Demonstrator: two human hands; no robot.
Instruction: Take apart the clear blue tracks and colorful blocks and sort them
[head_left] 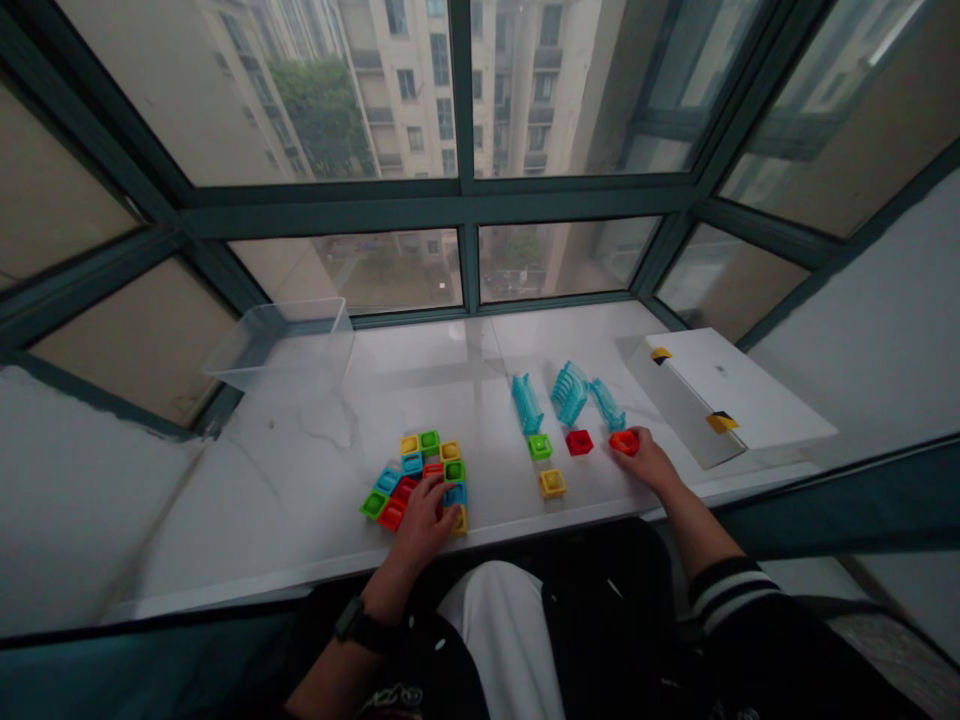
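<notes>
My left hand (pixel 429 515) lies over a cluster of small square toy blocks, its thumb and fingers apart. Around it are a green block (pixel 429 442), a yellow block (pixel 450 451), a blue block (pixel 388 481) and a red block (pixel 391 515); some are hidden under the palm. At the right, my right hand (pixel 646 462) pinches an orange-red block (pixel 624 442) at the tabletop. Left of that hand are a dark red block (pixel 579 443), a green block (pixel 539 447) and a yellow block (pixel 553 484).
Behind the blocks lie clear blue plastic track-like pieces: one straight (pixel 527 404), one wide and curved (pixel 570 393), one narrow (pixel 608 404). A clear plastic bin (pixel 300 350) stands at the back left. A white box (pixel 739 390) with yellow-black tabs is at the right, near the windows.
</notes>
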